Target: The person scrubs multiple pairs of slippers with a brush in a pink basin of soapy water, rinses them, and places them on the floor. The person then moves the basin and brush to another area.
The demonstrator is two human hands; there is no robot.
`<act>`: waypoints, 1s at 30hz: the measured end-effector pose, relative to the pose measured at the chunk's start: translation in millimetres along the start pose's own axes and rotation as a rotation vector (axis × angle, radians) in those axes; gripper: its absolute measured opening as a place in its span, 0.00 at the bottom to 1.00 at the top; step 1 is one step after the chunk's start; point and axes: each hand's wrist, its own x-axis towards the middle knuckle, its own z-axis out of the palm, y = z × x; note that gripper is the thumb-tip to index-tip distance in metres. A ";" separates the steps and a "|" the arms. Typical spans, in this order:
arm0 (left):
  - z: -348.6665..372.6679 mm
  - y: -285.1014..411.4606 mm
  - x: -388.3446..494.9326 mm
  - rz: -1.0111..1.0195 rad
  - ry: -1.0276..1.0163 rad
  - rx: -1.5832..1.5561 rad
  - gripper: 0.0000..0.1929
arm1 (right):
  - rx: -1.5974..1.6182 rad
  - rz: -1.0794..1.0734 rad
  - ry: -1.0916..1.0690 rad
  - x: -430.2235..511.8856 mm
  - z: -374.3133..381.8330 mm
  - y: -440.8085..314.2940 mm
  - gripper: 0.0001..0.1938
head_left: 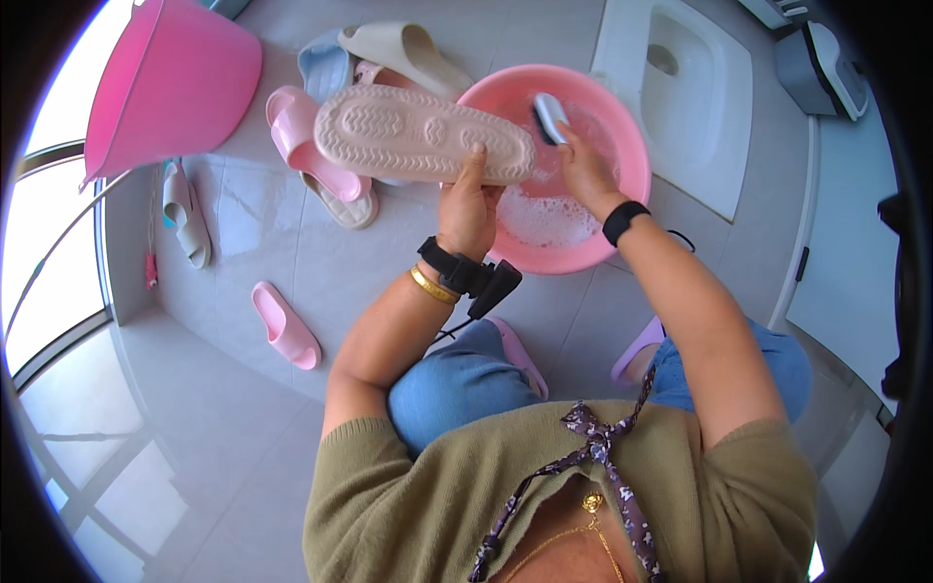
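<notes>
My left hand (469,211) grips a pale pink slipper (423,135) near one end, thumb on its patterned sole, which faces up towards me. The slipper reaches from over the left part of a pink plastic basin (634,157) out across several slippers on the floor. In my right hand (587,171) is a scrubbing brush (550,116) with a whitish back and dark bristles, held over the basin and apart from the slipper. Foamy water (550,218) lies in the basin. My left fingers are mostly hidden behind the slipper.
Beyond the held slipper lie a blue slipper (321,65), a beige slipper (408,55) and a pink slipper (310,146). Another pink slipper (286,326) is nearer on the tiles. A large pink tub (175,80) stands at left, a squat toilet (685,95) and grey bin (813,69) at right.
</notes>
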 end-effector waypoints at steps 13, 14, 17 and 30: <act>7.2 -9.5 -5.3 0.063 -0.028 0.126 0.21 | 0.075 -0.285 0.017 -16.4 -4.0 1.4 0.20; 6.1 -7.3 -8.7 -0.062 -0.045 0.161 0.23 | -0.006 -0.137 -0.039 -4.3 -4.1 13.8 0.19; 2.5 6.8 -6.6 0.128 -0.082 0.326 0.24 | -0.067 0.131 -0.109 11.8 -7.0 41.4 0.19; 10.6 28.9 -5.9 0.018 -0.104 0.369 0.29 | 0.314 -0.346 -0.099 -9.1 -10.0 -69.2 0.18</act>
